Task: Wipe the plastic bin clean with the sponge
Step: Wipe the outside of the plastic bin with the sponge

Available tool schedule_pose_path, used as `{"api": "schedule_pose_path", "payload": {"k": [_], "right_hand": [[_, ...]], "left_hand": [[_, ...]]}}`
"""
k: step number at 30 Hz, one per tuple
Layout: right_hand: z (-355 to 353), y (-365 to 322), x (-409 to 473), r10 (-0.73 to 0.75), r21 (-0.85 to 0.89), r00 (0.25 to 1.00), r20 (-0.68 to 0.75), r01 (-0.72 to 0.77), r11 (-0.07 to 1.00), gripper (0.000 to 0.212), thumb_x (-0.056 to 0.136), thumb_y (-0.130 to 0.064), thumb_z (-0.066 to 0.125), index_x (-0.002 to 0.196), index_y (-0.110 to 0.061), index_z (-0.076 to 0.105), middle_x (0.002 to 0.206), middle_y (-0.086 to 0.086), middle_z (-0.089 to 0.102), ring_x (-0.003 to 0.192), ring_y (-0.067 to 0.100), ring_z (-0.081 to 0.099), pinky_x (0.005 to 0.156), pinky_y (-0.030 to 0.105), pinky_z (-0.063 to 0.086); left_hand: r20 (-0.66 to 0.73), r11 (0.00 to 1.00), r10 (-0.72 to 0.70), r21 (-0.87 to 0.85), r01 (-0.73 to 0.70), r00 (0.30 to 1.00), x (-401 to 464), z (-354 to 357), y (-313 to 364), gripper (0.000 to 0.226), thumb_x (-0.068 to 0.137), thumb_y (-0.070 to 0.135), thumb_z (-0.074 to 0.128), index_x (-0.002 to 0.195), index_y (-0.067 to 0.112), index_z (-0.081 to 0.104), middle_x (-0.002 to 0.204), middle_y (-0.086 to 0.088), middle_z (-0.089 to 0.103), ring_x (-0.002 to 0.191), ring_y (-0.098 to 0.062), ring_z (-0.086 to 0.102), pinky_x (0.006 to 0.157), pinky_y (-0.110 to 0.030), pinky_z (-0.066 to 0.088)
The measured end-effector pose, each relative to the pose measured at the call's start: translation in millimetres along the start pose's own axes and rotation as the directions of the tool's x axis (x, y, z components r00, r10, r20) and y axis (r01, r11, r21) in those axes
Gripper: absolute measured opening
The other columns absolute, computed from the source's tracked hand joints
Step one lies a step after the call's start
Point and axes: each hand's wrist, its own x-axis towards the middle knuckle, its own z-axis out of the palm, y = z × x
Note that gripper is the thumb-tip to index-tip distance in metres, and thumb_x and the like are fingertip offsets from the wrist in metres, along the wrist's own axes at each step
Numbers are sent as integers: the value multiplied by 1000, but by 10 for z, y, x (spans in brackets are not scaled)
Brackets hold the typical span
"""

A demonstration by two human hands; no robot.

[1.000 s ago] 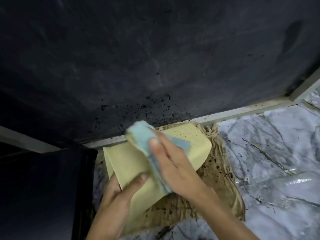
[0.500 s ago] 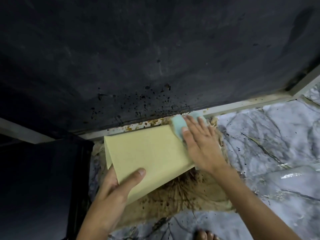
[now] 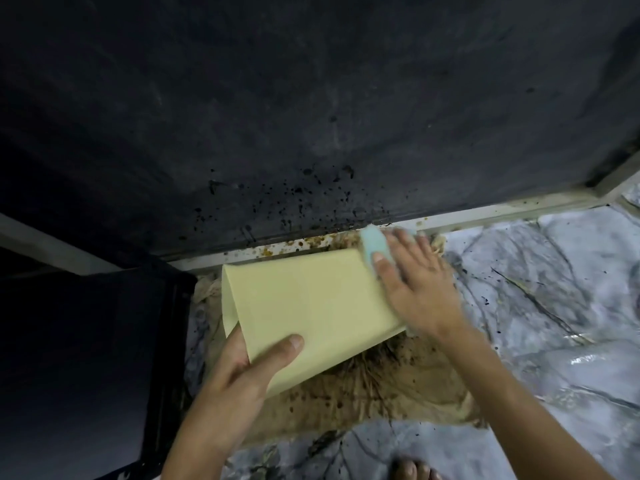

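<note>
The pale yellow plastic bin [image 3: 308,303] lies on its side above a stained brown cloth, one flat wall facing up. My left hand [image 3: 239,372] grips its near corner, thumb on top and fingers underneath. My right hand [image 3: 415,285] lies flat with fingers spread at the bin's far right end, pressing the light blue sponge [image 3: 375,245] against that edge. Most of the sponge is hidden under my fingers and palm.
A stained brown cloth [image 3: 398,386] with dark specks lies on the grey marbled floor [image 3: 536,306]. A dark spattered wall [image 3: 311,116] with a pale skirting strip [image 3: 485,213] rises behind. A black object [image 3: 79,358] stands at the left. My toes [image 3: 412,471] show at the bottom edge.
My right hand swept the sponge from the bin's middle to its far right end and stays there. The bin turned flatter in my left hand, which keeps its grip.
</note>
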Motion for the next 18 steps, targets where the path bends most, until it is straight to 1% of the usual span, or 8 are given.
{"api": "schedule_pose_path", "payload": {"k": [2, 3, 6, 8, 11, 13, 15, 18], "right_hand": [[164, -389, -152, -194, -31, 981, -1, 193, 981, 57, 101, -61, 8, 156, -46, 3, 162, -21, -3, 153, 14, -12, 122, 45, -10], [241, -624, -241, -303, 7, 953, -1, 303, 953, 54, 101, -61, 5, 154, -48, 2, 163, -22, -1, 153, 13, -12, 122, 46, -6], [382, -1025, -367, -491, 92, 871, 24, 487, 869, 52, 102, -60, 9, 153, -50, 14, 164, -21, 20, 154, 9, 3, 119, 39, 3], [298, -857, -271, -450, 29, 893, -5, 450, 893, 52, 100, -64, 14, 151, -52, 20, 163, -18, 25, 153, 11, 8, 122, 43, 0], [118, -140, -17, -191, -38, 981, -30, 189, 981, 56, 97, -70, 18, 150, -52, 24, 163, -13, 26, 153, 16, 12, 123, 51, 6], [-28, 274, 96, -23, 159, 999, -45, 30, 987, 57, 95, -72, 30, 146, -49, 38, 156, -8, 42, 143, 21, 38, 116, 49, 32], [-63, 496, 142, 30, 440, 999, -36, -11, 898, 50, 93, -68, 44, 138, -49, 51, 139, -10, 59, 120, 10, 59, 100, 33, 50], [-71, 641, 114, -48, 520, 996, -78, 82, 850, 33, 99, -53, 47, 131, -50, 57, 119, -20, 69, 104, -2, 65, 81, 18, 53]], "left_hand": [[6, 999, -15, -33, 15, 1000, -16, 20, 44, 55, 68, 45, 86, 121, 51, 76, 131, 9, 81, 125, -12, 75, 120, -55, 45], [19, 999, -13, -52, 14, 1000, -30, 29, 64, 56, 70, 41, 86, 125, 49, 75, 134, 6, 80, 127, -14, 74, 120, -56, 44], [77, 996, 6, -86, 1, 997, -66, 70, 73, 63, 84, 18, 80, 141, 40, 67, 143, 0, 76, 136, -22, 69, 119, -52, 42], [45, 993, -37, -115, 42, 998, -100, 68, 88, 59, 83, 10, 82, 136, 33, 72, 135, -2, 80, 126, -21, 76, 113, -49, 47], [-2, 989, -116, -95, 115, 993, -150, 14, 82, 58, 71, 8, 85, 125, 27, 75, 121, -2, 86, 107, -15, 82, 98, -42, 54], [-16, 982, -168, -94, 166, 986, -103, 2, 181, 63, 62, 12, 83, 123, 23, 75, 109, 0, 89, 96, -17, 85, 86, -40, 57], [-58, 977, -191, -103, 184, 980, 55, -2, 322, 57, 62, 23, 83, 119, 20, 76, 96, 0, 90, 86, -22, 86, 69, -38, 62], [-33, 981, -145, -138, 139, 989, 274, -23, 573, 28, 90, 40, 76, 101, 15, 82, 87, -8, 90, 68, -20, 86, 56, -31, 64]]}}
